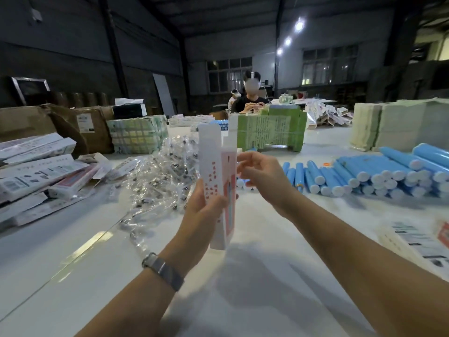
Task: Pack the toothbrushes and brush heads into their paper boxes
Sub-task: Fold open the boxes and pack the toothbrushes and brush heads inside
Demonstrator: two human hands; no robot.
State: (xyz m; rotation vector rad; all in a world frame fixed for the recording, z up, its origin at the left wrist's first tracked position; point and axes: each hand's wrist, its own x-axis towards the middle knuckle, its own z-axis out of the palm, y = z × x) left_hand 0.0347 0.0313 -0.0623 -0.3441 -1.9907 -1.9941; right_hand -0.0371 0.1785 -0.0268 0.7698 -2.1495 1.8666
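My left hand (202, 210) grips a tall white and pink paper box (220, 173), held upright above the table with its top flaps standing open. At the box's upper right edge my right hand (260, 173) pinches the side with curled fingers. Blue toothbrush handles (379, 173) with white ends lie piled at the right. A heap of brush heads in clear plastic wrappers (160, 176) lies left of the box.
Flat and filled white boxes (36, 171) are stacked at the left. Green bundled cartons (269, 132) and brown cardboard boxes (80, 127) stand behind. A person (251, 100) works across the white table (243, 288). Printed leaflets (420, 242) lie at the right edge.
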